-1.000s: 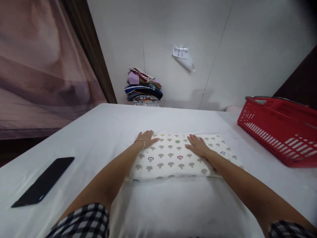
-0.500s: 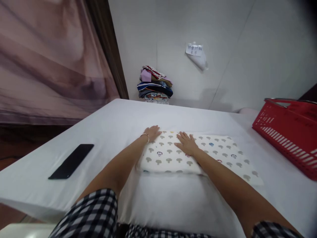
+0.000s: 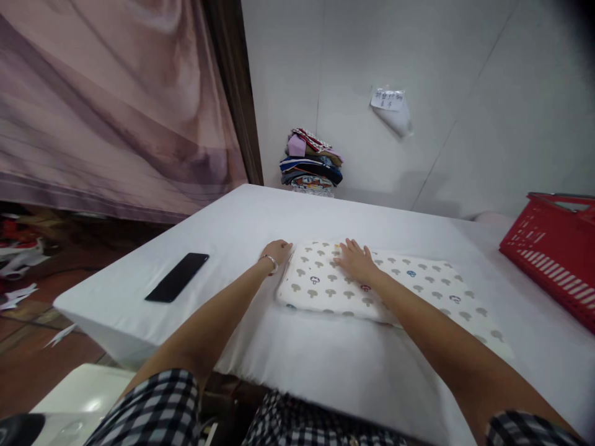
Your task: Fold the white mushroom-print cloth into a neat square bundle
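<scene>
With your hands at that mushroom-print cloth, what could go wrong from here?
The right hand presses only the left end of the folded mushroom-print cloth, and the left hand is at its edge. A sideways push might bunch or unfold it. The black phone lies towards the left edge of the white table, so a sweeping arm could knock it off.

A pinkish curtain [image 3: 116,105] hangs left of a pale paneled wall [image 3: 465,93], above a reddish-brown floor [image 3: 41,365].
</scene>
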The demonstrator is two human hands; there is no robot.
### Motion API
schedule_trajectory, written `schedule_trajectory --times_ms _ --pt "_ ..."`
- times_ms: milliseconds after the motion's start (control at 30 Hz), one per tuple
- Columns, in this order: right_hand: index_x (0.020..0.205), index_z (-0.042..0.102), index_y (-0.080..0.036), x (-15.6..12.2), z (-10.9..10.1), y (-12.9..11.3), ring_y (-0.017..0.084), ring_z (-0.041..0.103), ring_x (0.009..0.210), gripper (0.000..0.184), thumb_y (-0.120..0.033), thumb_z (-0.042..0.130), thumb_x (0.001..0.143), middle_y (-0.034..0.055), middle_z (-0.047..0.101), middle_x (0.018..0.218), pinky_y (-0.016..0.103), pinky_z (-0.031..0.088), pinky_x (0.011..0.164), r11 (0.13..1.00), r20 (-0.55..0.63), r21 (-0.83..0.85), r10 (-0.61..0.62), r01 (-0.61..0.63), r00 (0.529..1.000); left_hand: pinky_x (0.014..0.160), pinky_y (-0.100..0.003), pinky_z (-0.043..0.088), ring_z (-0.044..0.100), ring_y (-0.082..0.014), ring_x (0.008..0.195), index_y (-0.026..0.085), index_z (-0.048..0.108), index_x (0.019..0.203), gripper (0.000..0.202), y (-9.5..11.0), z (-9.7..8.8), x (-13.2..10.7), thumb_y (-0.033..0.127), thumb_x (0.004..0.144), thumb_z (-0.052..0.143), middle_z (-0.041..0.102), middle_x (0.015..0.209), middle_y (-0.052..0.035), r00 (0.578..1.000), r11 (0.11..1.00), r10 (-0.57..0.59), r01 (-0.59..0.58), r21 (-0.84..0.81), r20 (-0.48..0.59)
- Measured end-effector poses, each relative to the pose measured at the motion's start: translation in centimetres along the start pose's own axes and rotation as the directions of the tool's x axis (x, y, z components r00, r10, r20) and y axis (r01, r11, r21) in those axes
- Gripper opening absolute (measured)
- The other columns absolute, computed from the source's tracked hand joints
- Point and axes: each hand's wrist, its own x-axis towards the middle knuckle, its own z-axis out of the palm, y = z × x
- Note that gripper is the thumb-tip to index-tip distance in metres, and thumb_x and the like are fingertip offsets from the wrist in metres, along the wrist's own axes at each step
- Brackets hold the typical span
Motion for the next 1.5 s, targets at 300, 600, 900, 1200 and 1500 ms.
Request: schedule_trajectory --times_ms 300,600,900,1200,1500 --pt "0.145 0.018 -0.021 3.2 1.1 -6.6 0.022 0.000 0.141 0.068 -0.061 0.017 0.090 0.0063 0.006 0.154 0.049 0.002 0.110 0.989 -0.013 0.061 -0.134 0.135 0.991 0.060 -0.027 0.047 0.063 -0.0192 0.067 0.019 0.069 0.077 0.040 -0.5 1.4 -1.8 0.040 0.086 0.037 0.070 0.074 -0.0071 0.998 0.992 -0.046 0.050 -0.114 0.038" --pt "0.141 0.030 -0.025 4.2 2.8 -6.7 0.026 0.008 0.139 0.060 -0.056 0.023 0.091 0.0065 0.014 0.153 0.054 0.009 0.108 0.990 0.029 0.056 -0.128 0.126 0.991 0.072 -0.025 0.045 0.063 -0.0181 0.086 0.021 0.069 0.088 0.025 -0.7 2.1 -2.2 0.032 0.081 0.048 0.071 0.095 -0.0049 0.999 0.976 -0.041 0.033 -0.215 -0.035" --pt "0.118 0.060 -0.021 4.9 1.8 -9.0 0.017 0.051 0.108 0.038 -0.018 0.035 0.089 0.0044 0.062 0.116 0.028 0.036 0.095 0.947 -0.202 0.129 -0.264 0.293 0.943 0.067 -0.023 0.047 0.063 -0.0151 0.078 0.020 0.067 0.081 0.017 -1.5 2.4 -3.1 0.031 0.079 0.053 0.071 0.081 -0.0016 0.992 0.943 -0.075 0.038 -0.331 -0.101" --pt "0.114 0.061 -0.023 7.1 1.4 -9.8 0.020 0.054 0.106 0.035 -0.018 0.045 0.084 0.0043 0.063 0.115 0.029 0.038 0.089 0.934 -0.061 0.056 -0.349 0.352 0.935 0.065 -0.024 0.044 0.060 -0.0136 0.071 0.022 0.065 0.076 0.012 -1.7 2.5 -3.9 0.031 0.076 0.058 0.067 0.075 0.0012 0.995 0.948 0.026 -0.055 -0.314 -0.096" --pt "0.092 0.061 -0.021 6.9 1.6 -9.1 0.018 0.056 0.088 0.017 -0.016 0.047 0.082 0.0032 0.065 0.095 0.026 0.037 0.073 0.917 -0.111 0.079 -0.381 0.391 0.918 0.067 -0.023 0.045 0.059 -0.0137 0.074 0.024 0.066 0.087 0.017 -2.0 2.3 -3.9 0.033 0.078 0.055 0.066 0.081 0.0014 0.990 0.944 0.124 -0.137 -0.301 -0.064"
